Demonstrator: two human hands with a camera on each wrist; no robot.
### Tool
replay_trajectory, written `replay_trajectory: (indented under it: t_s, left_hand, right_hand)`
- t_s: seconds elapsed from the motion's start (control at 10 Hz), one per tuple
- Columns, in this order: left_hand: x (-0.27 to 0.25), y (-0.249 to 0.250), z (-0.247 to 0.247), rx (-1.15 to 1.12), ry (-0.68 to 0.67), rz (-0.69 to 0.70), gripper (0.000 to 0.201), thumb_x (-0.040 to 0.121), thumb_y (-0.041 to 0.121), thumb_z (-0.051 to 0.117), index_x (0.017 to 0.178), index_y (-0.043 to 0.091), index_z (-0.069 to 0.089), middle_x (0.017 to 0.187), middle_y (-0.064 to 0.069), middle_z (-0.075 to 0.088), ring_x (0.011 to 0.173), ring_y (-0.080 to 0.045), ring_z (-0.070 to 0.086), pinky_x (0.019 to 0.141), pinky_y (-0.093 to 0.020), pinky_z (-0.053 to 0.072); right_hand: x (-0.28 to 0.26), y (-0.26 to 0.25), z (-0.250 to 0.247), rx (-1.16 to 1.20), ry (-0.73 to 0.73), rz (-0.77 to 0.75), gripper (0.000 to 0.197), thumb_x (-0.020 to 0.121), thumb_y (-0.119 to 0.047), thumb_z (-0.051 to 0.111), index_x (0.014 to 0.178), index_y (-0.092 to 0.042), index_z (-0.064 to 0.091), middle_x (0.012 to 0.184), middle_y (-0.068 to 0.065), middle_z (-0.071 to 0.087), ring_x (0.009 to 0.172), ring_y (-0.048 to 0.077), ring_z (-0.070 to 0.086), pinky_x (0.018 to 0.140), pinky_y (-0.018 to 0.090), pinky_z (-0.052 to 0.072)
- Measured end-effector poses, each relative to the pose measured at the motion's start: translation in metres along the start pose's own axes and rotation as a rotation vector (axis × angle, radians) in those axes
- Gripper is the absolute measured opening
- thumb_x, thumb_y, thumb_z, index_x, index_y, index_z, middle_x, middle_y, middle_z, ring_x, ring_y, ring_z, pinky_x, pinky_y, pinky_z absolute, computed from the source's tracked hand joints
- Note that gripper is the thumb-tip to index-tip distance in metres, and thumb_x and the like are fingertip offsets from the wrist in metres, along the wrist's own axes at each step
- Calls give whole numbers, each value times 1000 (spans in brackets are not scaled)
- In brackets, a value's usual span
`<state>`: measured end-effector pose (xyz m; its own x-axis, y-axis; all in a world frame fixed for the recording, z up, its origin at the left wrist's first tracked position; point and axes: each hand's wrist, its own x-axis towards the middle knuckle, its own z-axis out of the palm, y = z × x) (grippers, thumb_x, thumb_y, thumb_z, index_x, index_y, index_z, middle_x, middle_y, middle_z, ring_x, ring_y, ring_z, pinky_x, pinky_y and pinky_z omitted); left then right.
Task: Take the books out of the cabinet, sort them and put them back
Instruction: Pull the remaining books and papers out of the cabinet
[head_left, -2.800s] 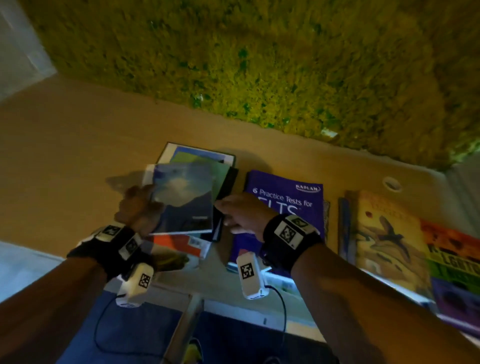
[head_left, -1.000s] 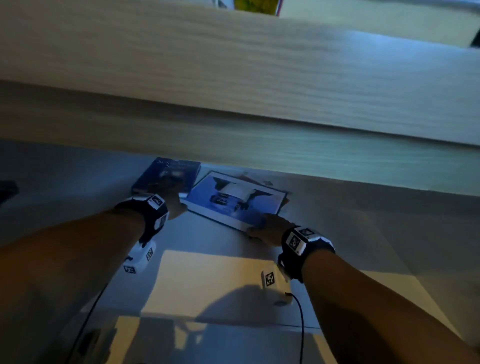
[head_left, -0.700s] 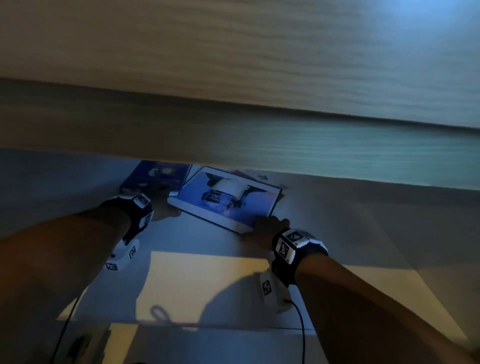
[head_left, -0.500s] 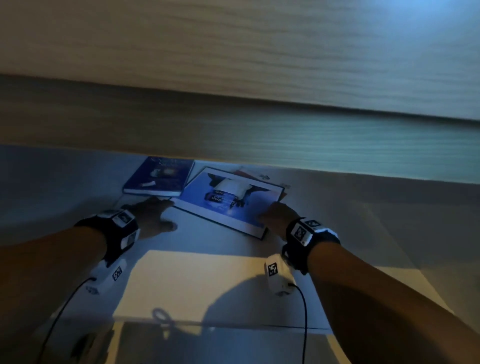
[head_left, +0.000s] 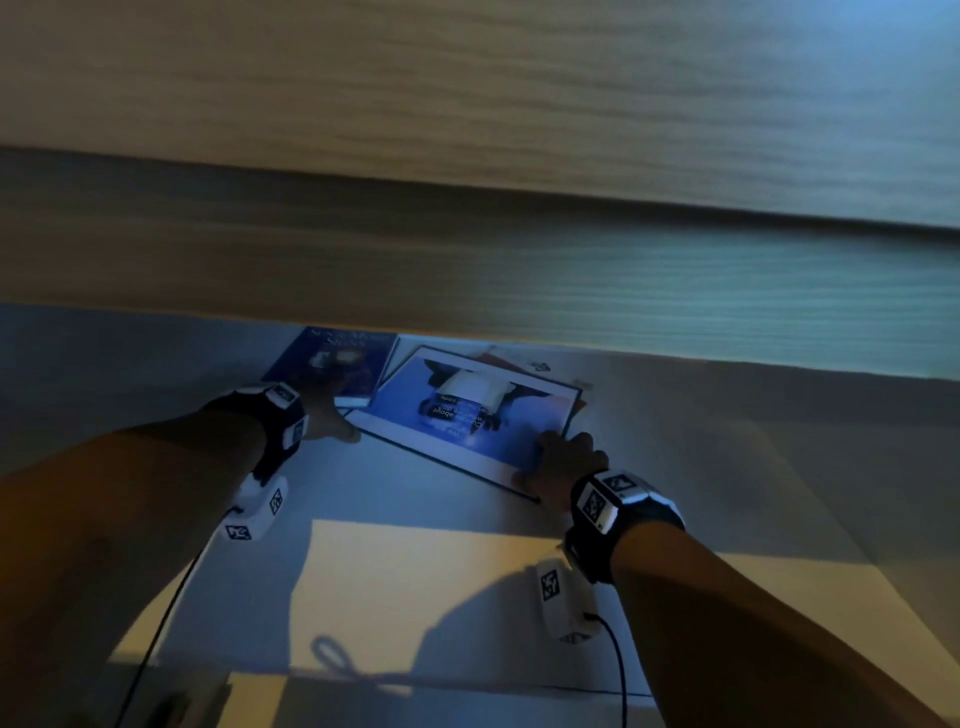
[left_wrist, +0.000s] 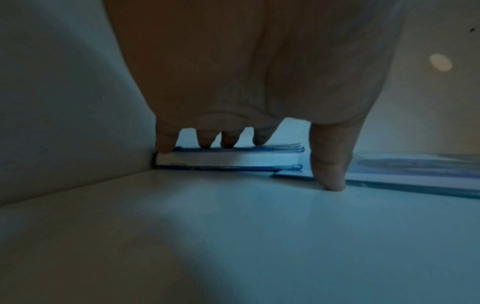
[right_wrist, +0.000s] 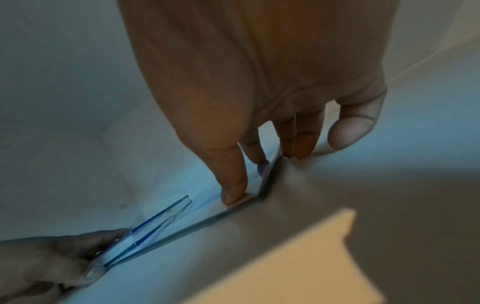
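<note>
A dark blue book (head_left: 332, 361) lies flat at the back left of the white cabinet shelf (head_left: 415, 493). Beside it lies a large light-blue picture book (head_left: 467, 415), set at an angle over a reddish book (head_left: 501, 358). My left hand (head_left: 332, 418) rests its fingertips (left_wrist: 207, 142) on the dark blue book (left_wrist: 228, 159), with the thumb down on the shelf by the picture book's (left_wrist: 415, 174) edge. My right hand (head_left: 553, 457) presses its thumb on the picture book's near right corner (right_wrist: 249, 200), the other fingers (right_wrist: 298, 148) against its side edge.
A wooden board (head_left: 467, 249) overhangs the shelf and hides its back part. The cabinet's left wall (left_wrist: 64, 102) stands right against the dark blue book. A lit patch (head_left: 441, 582) lies on the shelf front. Wrist camera cables hang below both arms.
I have gone from the book stacks on the desk to the cabinet shelf. In the last half second my left hand reached forward onto the dark blue book; my right hand stayed on the picture book's corner.
</note>
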<state>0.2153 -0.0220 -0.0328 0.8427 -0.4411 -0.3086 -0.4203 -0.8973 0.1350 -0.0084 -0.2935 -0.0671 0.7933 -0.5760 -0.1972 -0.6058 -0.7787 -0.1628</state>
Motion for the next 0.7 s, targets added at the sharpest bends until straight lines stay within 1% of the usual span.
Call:
replay_trajectory:
  t_s: [0.1, 0.2, 0.3, 0.4, 0.5, 0.6, 0.7]
  left_hand:
    - [-12, 0, -1, 6, 15, 33, 115, 71, 72, 69, 157, 34, 3, 167, 1, 3, 151, -31, 15, 118, -49, 26]
    - [-30, 4, 2, 49, 34, 50, 106, 77, 68, 68, 156, 38, 5, 166, 1, -2, 151, -32, 11, 118, -48, 24]
    - [-46, 9, 12, 89, 80, 76, 97, 81, 63, 67, 156, 36, 12, 166, 2, -5, 151, -31, 8, 120, -44, 21]
    - [-65, 13, 16, 114, 149, 138, 88, 78, 68, 65, 151, 39, 25, 164, 9, 5, 150, -25, 14, 118, -39, 22]
    - [-75, 10, 17, -5, 216, 164, 98, 58, 82, 54, 146, 43, 34, 162, 12, 20, 146, -21, 30, 114, -37, 31]
    - [-75, 5, 29, -8, 173, 125, 115, 54, 91, 49, 153, 47, 10, 165, 4, 8, 152, -28, 11, 120, -44, 19]
    - [-80, 3, 35, 63, 125, 180, 117, 53, 90, 31, 155, 42, -1, 166, 1, 6, 152, -27, 7, 120, -42, 16]
  right_hand:
    - [1, -1, -1, 12, -1, 4, 78, 90, -58, 62, 151, -21, 32, 143, 20, 36, 130, 44, 43, 105, 46, 41]
    - [6, 0, -1, 27, -11, -2, 80, 88, -56, 64, 152, -22, 30, 141, 19, 36, 129, 43, 43, 104, 47, 40]
    - [5, 2, -2, 26, -25, -11, 82, 86, -55, 64, 152, -22, 28, 141, 18, 36, 129, 44, 43, 103, 48, 41]
    - [6, 3, -3, 30, -42, 9, 83, 85, -54, 63, 152, -21, 27, 143, 19, 35, 130, 45, 43, 103, 49, 41]
    - [10, 1, -12, 115, -91, 15, 80, 85, -51, 62, 150, -14, 36, 151, 19, 39, 134, 43, 45, 108, 48, 42]
    - [17, 2, -24, 307, -22, 15, 56, 100, -35, 59, 142, 0, 50, 147, 21, 51, 133, 36, 53, 103, 37, 45]
    - [19, -3, -27, 360, 41, 1, 55, 105, -33, 52, 146, 3, 45, 151, 20, 49, 134, 33, 53, 98, 34, 42]
